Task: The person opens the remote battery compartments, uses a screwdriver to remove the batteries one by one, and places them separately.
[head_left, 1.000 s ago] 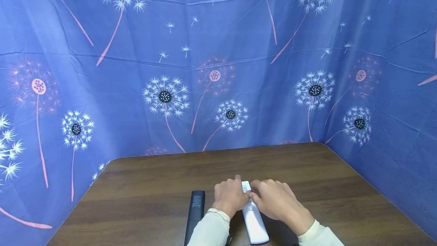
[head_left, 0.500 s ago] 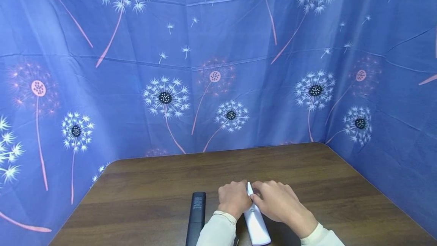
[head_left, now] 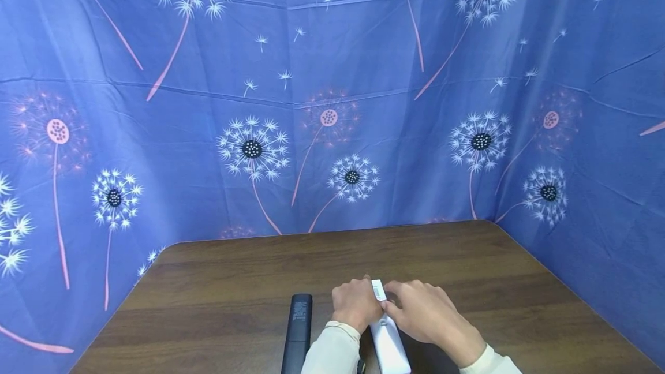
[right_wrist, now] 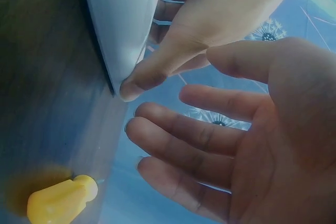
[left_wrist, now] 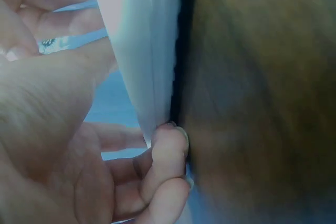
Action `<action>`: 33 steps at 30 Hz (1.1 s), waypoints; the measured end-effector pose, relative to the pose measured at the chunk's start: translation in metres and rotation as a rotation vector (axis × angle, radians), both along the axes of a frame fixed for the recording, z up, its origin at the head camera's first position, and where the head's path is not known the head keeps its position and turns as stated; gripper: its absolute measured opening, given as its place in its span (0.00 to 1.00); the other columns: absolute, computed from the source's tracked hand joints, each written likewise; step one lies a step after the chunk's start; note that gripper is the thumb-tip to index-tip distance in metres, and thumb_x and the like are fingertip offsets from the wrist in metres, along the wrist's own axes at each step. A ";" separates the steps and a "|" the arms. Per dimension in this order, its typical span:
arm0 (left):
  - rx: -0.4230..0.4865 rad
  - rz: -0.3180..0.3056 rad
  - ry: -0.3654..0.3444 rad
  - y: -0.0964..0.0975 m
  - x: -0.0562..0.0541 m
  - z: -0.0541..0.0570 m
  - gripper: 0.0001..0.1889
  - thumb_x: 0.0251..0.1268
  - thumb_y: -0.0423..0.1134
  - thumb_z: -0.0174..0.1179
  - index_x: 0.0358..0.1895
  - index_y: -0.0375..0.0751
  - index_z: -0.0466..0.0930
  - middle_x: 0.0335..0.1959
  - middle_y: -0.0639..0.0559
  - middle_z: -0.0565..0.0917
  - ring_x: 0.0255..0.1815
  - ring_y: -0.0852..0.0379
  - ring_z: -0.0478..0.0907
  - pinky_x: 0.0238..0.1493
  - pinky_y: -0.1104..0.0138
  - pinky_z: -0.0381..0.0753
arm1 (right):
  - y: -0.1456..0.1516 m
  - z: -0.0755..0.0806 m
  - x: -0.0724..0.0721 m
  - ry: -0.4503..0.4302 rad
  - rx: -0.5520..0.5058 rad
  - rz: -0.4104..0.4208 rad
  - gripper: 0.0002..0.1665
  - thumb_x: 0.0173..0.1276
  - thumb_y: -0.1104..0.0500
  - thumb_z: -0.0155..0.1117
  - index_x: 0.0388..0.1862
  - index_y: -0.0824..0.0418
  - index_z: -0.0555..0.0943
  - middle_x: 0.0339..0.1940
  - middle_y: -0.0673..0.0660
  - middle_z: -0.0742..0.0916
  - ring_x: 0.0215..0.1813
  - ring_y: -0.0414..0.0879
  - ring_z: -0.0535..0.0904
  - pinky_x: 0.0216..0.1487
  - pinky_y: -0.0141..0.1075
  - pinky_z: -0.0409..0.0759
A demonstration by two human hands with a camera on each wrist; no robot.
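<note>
Remote, white, lies on the desk and points toward its far edge. The left hand grips its far end with curled fingers; the right hand, fingers loosely spread, is just beside it. A black remote lies nearer the desk's left edge.

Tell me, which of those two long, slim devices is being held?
The white device, held in the left grip; the black device lies to its left on the table, in neither grip.
</note>
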State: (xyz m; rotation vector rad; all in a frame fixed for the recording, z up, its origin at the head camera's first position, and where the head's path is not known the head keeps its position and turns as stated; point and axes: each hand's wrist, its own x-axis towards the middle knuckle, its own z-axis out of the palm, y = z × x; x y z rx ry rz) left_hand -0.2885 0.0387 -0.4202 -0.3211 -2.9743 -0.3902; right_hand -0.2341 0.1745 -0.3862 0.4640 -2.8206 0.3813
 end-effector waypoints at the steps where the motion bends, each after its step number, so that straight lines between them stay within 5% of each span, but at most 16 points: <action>1: 0.013 0.003 -0.010 0.000 -0.001 0.000 0.34 0.49 0.61 0.70 0.56 0.41 0.83 0.29 0.46 0.85 0.24 0.51 0.76 0.33 0.55 0.77 | 0.000 -0.001 0.000 0.000 -0.002 0.004 0.14 0.66 0.48 0.69 0.46 0.52 0.86 0.35 0.47 0.88 0.37 0.46 0.85 0.29 0.46 0.77; 15: 0.139 0.014 -0.048 0.003 -0.006 -0.001 0.41 0.48 0.57 0.73 0.62 0.35 0.76 0.30 0.42 0.84 0.27 0.47 0.78 0.37 0.52 0.78 | 0.009 -0.005 -0.005 -0.104 -0.090 0.079 0.18 0.71 0.46 0.64 0.50 0.56 0.86 0.42 0.50 0.90 0.43 0.49 0.86 0.35 0.49 0.81; 33: 0.305 0.020 -0.020 0.003 -0.007 -0.001 0.46 0.50 0.52 0.76 0.68 0.30 0.67 0.31 0.41 0.85 0.24 0.49 0.77 0.35 0.51 0.78 | 0.009 0.003 -0.004 -0.124 -0.108 0.077 0.16 0.72 0.46 0.63 0.49 0.54 0.86 0.27 0.36 0.81 0.27 0.31 0.72 0.25 0.37 0.72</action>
